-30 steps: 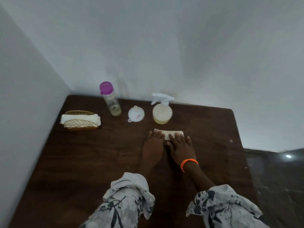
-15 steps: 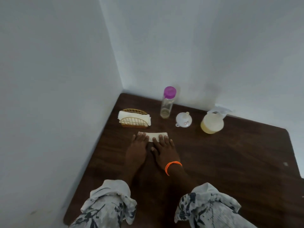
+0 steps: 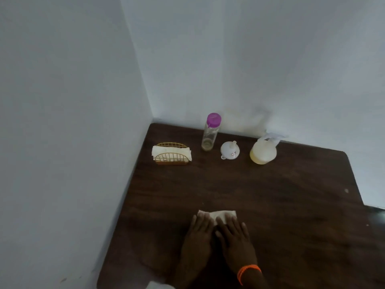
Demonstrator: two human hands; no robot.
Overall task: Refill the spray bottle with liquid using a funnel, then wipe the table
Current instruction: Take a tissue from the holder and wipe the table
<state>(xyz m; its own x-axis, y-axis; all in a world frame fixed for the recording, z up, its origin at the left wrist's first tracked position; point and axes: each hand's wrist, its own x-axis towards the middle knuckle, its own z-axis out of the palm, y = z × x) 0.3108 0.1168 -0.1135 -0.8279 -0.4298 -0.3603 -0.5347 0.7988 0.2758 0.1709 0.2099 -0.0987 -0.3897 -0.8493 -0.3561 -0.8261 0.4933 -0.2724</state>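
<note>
A folded white tissue (image 3: pixel 216 214) lies on the dark wooden table (image 3: pixel 291 205), near its front middle. My left hand (image 3: pixel 199 234) and my right hand (image 3: pixel 234 236) press flat on the tissue side by side, fingers straight. At the back stands the spray bottle (image 3: pixel 263 151) with yellowish liquid and a white trigger head. Left of it sits a white funnel (image 3: pixel 229 150), upside down. A clear bottle (image 3: pixel 210 133) with a purple cap holds a little liquid at its bottom.
A golden wire holder (image 3: pixel 171 156) with white tissues stands at the back left. White walls close the table's left and back sides. An orange bangle (image 3: pixel 248 272) circles my right wrist. The table's right edge falls to a dark floor.
Both hands slid the tissue leftward along the row of objects, then back toward the table's front. The view swung left and up.
</note>
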